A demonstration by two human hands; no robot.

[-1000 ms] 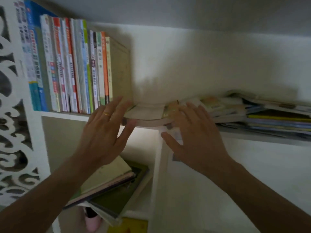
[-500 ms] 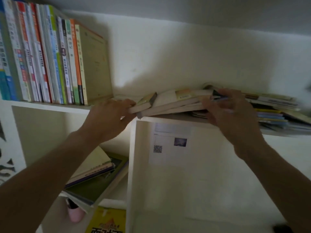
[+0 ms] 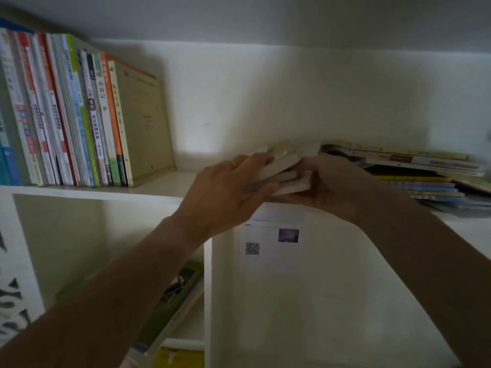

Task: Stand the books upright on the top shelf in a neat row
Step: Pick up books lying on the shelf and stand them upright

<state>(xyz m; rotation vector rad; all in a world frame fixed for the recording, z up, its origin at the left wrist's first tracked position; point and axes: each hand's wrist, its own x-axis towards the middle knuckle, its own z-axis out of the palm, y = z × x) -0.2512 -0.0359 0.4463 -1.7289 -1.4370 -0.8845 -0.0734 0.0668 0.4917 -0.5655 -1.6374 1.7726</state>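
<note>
A row of upright books (image 3: 79, 120) stands at the left of the white top shelf (image 3: 148, 185), ending in a beige one. A flat pile of books (image 3: 414, 171) lies on the right half of the shelf. Between them, a small bundle of pale books (image 3: 285, 167) is lifted at the pile's left end. My left hand (image 3: 228, 192) grips the bundle's left end, fingers on top and thumb below. My right hand (image 3: 337, 184) holds it from the right and underneath.
Below the shelf, a white cabinet door (image 3: 318, 288) carries a paper label with a QR code (image 3: 252, 248). The open compartment at lower left holds slanted books (image 3: 175, 296). A carved white panel (image 3: 13, 301) sits at the far left. Bare shelf lies beside the beige book.
My right hand has slid left along the flat pile to meet the left hand. Both now clasp a few books pulled together and tipped up off the pile's left end.
</note>
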